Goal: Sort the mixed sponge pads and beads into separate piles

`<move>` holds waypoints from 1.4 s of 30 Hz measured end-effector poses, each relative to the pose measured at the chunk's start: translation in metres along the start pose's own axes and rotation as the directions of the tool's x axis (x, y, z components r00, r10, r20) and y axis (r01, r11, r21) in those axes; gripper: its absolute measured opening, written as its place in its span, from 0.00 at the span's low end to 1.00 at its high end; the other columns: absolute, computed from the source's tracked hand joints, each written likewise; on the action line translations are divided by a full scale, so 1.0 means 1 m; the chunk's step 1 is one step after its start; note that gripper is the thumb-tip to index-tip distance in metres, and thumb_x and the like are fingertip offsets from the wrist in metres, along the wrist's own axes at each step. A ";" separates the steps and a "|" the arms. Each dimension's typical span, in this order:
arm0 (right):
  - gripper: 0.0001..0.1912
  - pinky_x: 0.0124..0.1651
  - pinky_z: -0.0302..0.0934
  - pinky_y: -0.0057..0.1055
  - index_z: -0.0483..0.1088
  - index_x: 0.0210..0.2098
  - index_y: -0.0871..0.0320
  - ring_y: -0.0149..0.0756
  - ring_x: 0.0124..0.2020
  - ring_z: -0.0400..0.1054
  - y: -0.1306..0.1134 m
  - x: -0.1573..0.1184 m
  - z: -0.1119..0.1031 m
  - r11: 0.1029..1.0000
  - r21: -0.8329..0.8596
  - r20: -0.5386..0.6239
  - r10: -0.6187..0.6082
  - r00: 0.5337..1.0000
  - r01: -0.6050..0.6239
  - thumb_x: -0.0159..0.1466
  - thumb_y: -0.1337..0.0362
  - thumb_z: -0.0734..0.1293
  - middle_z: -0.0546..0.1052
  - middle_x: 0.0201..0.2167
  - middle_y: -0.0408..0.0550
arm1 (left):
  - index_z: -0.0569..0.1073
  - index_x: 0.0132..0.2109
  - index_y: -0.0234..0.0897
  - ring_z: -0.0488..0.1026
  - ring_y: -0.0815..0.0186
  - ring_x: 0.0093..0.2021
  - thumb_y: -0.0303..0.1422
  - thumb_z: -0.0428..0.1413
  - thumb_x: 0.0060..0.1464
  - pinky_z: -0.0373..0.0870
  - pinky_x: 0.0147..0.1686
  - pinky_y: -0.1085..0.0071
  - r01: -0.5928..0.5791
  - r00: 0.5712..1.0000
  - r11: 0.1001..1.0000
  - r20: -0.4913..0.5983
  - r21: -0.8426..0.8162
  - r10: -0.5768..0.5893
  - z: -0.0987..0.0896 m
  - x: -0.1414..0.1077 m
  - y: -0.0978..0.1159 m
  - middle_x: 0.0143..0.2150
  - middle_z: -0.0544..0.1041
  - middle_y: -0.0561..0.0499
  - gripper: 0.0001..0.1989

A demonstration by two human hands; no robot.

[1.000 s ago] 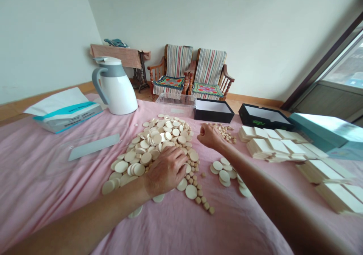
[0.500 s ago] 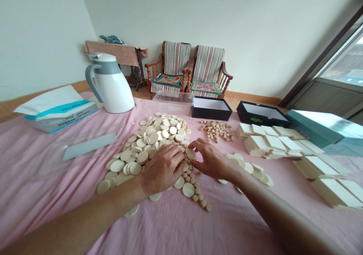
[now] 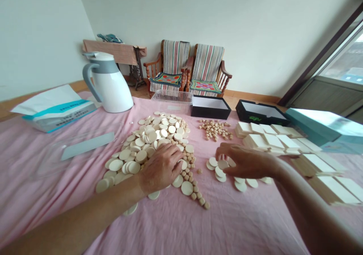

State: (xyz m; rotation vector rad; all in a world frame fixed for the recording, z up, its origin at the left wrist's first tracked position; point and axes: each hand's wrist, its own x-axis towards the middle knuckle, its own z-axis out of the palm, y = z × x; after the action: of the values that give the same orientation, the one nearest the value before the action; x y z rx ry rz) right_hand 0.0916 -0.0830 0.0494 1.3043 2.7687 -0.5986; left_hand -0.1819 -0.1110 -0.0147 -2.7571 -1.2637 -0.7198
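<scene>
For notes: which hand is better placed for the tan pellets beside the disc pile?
Probably the left hand, resting on the flat cream discs beside those small round tan pellets; the right hand is farther, over other discs.

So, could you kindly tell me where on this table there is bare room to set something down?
Pink tablecloth shows in front of the cream discs, and below the small pellets. Crowded: the disc pile under the left hand.

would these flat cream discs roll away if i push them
The flat round cream discs would probably slide rather than roll, since they lie flat on the pink cloth. They look stiff and thin, so likely light for their size. Those overlapping beneath the left hand may slip sideways under a push.
</scene>
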 end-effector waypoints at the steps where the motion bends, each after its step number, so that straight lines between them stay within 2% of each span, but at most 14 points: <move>1: 0.16 0.47 0.60 0.35 0.71 0.43 0.58 0.40 0.43 0.68 0.003 -0.004 -0.003 1.000 -0.004 0.033 -0.006 0.999 0.006 0.54 0.69 0.67 0.74 0.42 0.50 | 0.71 0.37 0.35 0.66 0.60 0.41 0.28 0.48 0.60 0.63 0.46 0.61 -0.001 1.000 1.000 -0.002 0.002 0.001 0.000 0.000 0.000 0.36 0.70 0.48 0.07; 3: 0.14 0.46 0.61 0.35 0.71 0.43 0.58 0.40 0.42 0.68 0.003 -0.001 -0.004 1.000 0.002 0.026 0.003 1.000 -0.003 0.56 0.67 0.67 0.75 0.41 0.50 | 0.70 0.36 0.35 0.66 0.60 0.41 0.28 0.48 0.60 0.64 0.46 0.61 -0.004 1.000 1.000 -0.002 0.006 0.004 0.000 0.001 0.000 0.36 0.70 0.48 0.07; 6: 0.10 0.40 0.61 0.32 0.72 0.40 0.59 0.36 0.37 0.69 -0.006 0.024 0.005 0.998 0.051 -0.115 0.037 0.993 -0.032 0.59 0.67 0.65 0.76 0.38 0.50 | 0.70 0.36 0.35 0.66 0.60 0.40 0.28 0.47 0.61 0.64 0.45 0.61 0.000 1.000 1.000 -0.004 0.001 0.000 0.000 0.001 0.001 0.35 0.69 0.48 0.08; 9: 0.14 0.40 0.60 0.32 0.71 0.45 0.61 0.36 0.38 0.70 -0.018 0.058 0.022 0.998 0.060 -0.253 0.008 0.967 0.007 0.58 0.67 0.66 0.76 0.41 0.52 | 0.71 0.36 0.35 0.66 0.60 0.40 0.29 0.47 0.61 0.64 0.45 0.61 0.008 1.000 1.000 -0.001 -0.014 -0.008 0.000 0.001 0.001 0.35 0.69 0.48 0.08; 13: 0.16 0.38 0.59 0.32 0.71 0.45 0.64 0.38 0.36 0.69 -0.028 0.089 0.037 1.000 -0.006 -0.272 0.005 0.962 -0.007 0.57 0.66 0.66 0.75 0.40 0.55 | 0.71 0.36 0.35 0.66 0.60 0.41 0.28 0.48 0.61 0.64 0.45 0.61 0.009 1.000 1.000 -0.002 -0.009 -0.009 0.000 0.001 0.001 0.36 0.69 0.47 0.08; 20: 0.11 0.34 0.54 0.29 0.71 0.39 0.61 0.35 0.32 0.67 -0.029 0.095 0.048 1.000 -0.011 -0.304 0.008 0.953 -0.012 0.56 0.67 0.64 0.75 0.35 0.52 | 0.72 0.35 0.35 0.66 0.59 0.41 0.28 0.48 0.60 0.64 0.45 0.61 0.014 1.000 1.000 -0.005 -0.007 -0.014 0.000 0.001 0.001 0.36 0.70 0.47 0.08; 24: 0.10 0.35 0.54 0.29 0.71 0.37 0.60 0.35 0.32 0.67 -0.016 0.093 0.042 0.999 -0.020 -0.351 0.019 0.936 -0.028 0.55 0.68 0.64 0.76 0.34 0.51 | 0.72 0.37 0.35 0.67 0.60 0.41 0.28 0.48 0.60 0.64 0.46 0.60 0.010 1.000 1.000 -0.014 -0.015 -0.010 0.000 0.001 0.000 0.36 0.70 0.47 0.08; 27: 0.10 0.36 0.55 0.29 0.71 0.38 0.60 0.36 0.35 0.68 0.007 0.089 0.027 0.986 -0.051 -0.434 0.122 0.893 -0.160 0.56 0.68 0.63 0.76 0.35 0.51 | 0.72 0.38 0.35 0.66 0.60 0.42 0.28 0.48 0.60 0.64 0.46 0.60 0.003 1.000 1.000 -0.017 -0.026 -0.004 0.000 0.001 0.000 0.36 0.70 0.47 0.08; 31: 0.11 0.38 0.56 0.32 0.71 0.39 0.61 0.42 0.39 0.68 0.044 0.080 0.009 0.910 -0.093 -0.516 0.303 0.801 -0.404 0.57 0.67 0.63 0.75 0.37 0.55 | 0.72 0.38 0.35 0.66 0.60 0.41 0.27 0.48 0.60 0.64 0.47 0.60 0.006 1.000 1.000 -0.008 -0.023 -0.006 -0.001 0.000 0.000 0.36 0.71 0.47 0.08; 34: 0.14 0.41 0.58 0.34 0.72 0.43 0.63 0.45 0.43 0.68 0.054 0.078 0.008 0.873 -0.076 -0.596 0.347 0.724 -0.481 0.59 0.68 0.62 0.75 0.40 0.59 | 0.72 0.39 0.35 0.66 0.60 0.42 0.27 0.48 0.59 0.64 0.47 0.60 0.006 1.000 1.000 -0.015 -0.022 -0.006 0.000 0.000 0.000 0.37 0.71 0.47 0.08; 35: 0.14 0.42 0.58 0.34 0.72 0.44 0.63 0.46 0.44 0.68 0.052 0.079 0.010 0.886 -0.065 -0.612 0.329 0.720 -0.460 0.60 0.68 0.62 0.75 0.41 0.59 | 0.72 0.39 0.35 0.66 0.60 0.42 0.27 0.48 0.59 0.64 0.47 0.60 0.005 1.000 1.000 -0.019 -0.023 -0.006 0.000 0.000 0.000 0.37 0.71 0.47 0.08; 37: 0.13 0.43 0.59 0.34 0.73 0.44 0.62 0.43 0.43 0.69 0.041 0.085 0.017 0.941 -0.026 -0.596 0.255 0.761 -0.337 0.61 0.69 0.62 0.75 0.42 0.58 | 0.72 0.39 0.35 0.66 0.60 0.42 0.27 0.48 0.59 0.65 0.47 0.60 0.004 1.000 1.000 -0.025 -0.023 -0.004 0.000 0.000 0.000 0.37 0.71 0.47 0.08; 40: 0.14 0.45 0.61 0.31 0.73 0.44 0.62 0.37 0.41 0.70 0.016 0.098 0.033 0.998 0.052 -0.501 0.050 0.864 -0.027 0.60 0.73 0.62 0.77 0.41 0.53 | 0.72 0.39 0.35 0.67 0.60 0.42 0.27 0.48 0.60 0.65 0.47 0.60 0.000 1.000 1.000 -0.030 -0.011 -0.001 0.000 0.001 0.000 0.37 0.71 0.47 0.08; 42: 0.15 0.49 0.60 0.32 0.73 0.44 0.61 0.36 0.44 0.69 0.000 0.105 0.045 0.987 0.069 -0.437 -0.101 0.894 0.145 0.60 0.76 0.61 0.77 0.42 0.52 | 0.72 0.39 0.35 0.67 0.60 0.42 0.27 0.48 0.59 0.65 0.46 0.60 0.000 1.000 1.000 -0.029 -0.001 0.000 0.000 0.001 0.000 0.37 0.71 0.47 0.08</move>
State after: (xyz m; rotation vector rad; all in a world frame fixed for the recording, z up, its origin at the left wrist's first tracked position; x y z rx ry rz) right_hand 0.0169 -0.0209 -0.0111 1.4444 3.2383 -0.5092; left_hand -0.1812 -0.1107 -0.0144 -2.7370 -1.2584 -0.7573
